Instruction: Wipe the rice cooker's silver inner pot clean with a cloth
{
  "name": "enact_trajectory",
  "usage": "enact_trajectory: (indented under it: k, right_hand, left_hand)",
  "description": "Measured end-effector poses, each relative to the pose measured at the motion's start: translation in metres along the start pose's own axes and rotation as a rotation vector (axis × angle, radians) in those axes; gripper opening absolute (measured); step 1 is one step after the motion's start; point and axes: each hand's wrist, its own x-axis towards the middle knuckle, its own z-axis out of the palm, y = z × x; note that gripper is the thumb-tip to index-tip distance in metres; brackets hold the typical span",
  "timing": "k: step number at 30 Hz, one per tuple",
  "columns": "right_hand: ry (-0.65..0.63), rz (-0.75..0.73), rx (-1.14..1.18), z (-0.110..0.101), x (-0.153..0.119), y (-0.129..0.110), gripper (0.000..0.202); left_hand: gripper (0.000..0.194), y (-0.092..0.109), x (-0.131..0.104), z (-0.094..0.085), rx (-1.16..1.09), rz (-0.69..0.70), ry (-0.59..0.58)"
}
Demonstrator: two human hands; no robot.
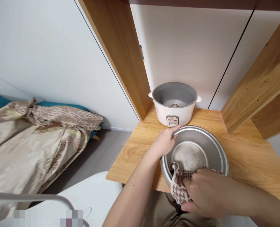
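1. Gripping the metal bowl (207, 140) at its far left rim, the left hand (164, 143) has its thumb inside the wall and its index finger stretched along the edge; what the other fingers do underneath cannot be told.
2. The right hand (208, 192) is closed on a patterned cloth (180, 189), which is bunched at the bowl's near edge; some fingertips are hidden in its folds.
3. The bowl is at the near edge of the wooden table (130, 151), open side up, just in front of the white cooker (162, 112).
4. It looks thin-walled, stiff and fairly light for its width, hard to break but perhaps easy to dent. Its smooth metal could slip if wet, so the rolled rim seems the best hold, ideally at opposite sides.
5. The cloth looks soft, limp and very light; a bunched handful should hold well anywhere.
6. Counted: one bowl, one cloth, one cooker with two side handles (150, 94) (199, 98), one table and two bare hands.
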Motion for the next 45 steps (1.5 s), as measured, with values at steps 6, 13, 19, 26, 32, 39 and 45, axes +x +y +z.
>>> enact_trajectory:
  k: [6, 13, 19, 26, 32, 39, 45]
  right_hand:
    - [0.01, 0.004, -0.06, 0.0, 0.0, -0.004, 0.038]
    - [-0.009, 0.049, 0.124, 0.0, 0.002, 0.005, 0.033]
    - [-0.02, 0.08, -0.011, 0.001, 0.001, -0.004, 0.047]
    - [0.01, 0.065, 0.12, -0.001, -0.001, 0.002, 0.033]
    - [0.004, 0.043, 0.108, 0.001, 0.002, 0.006, 0.037]
    - [0.044, -0.004, -0.118, 0.012, -0.001, -0.005, 0.045]
    - [0.046, 0.053, 0.081, 0.001, 0.001, 0.003, 0.032]
  left_hand:
    - [0.057, 0.001, 0.0, -0.001, -0.007, 0.001, 0.0]
    - [0.058, 0.004, -0.001, -0.002, 0.003, -0.01, -0.008]
    - [0.057, 0.003, -0.001, -0.002, 0.0, -0.004, -0.005]
    - [0.057, 0.003, -0.001, -0.002, 0.005, -0.004, -0.008]
    - [0.058, 0.003, -0.001, -0.002, 0.007, -0.007, -0.003]
    - [0.057, 0.002, -0.001, -0.001, 0.003, -0.003, -0.01]
    - [0.058, 0.002, -0.001, -0.001, -0.012, 0.001, -0.002]
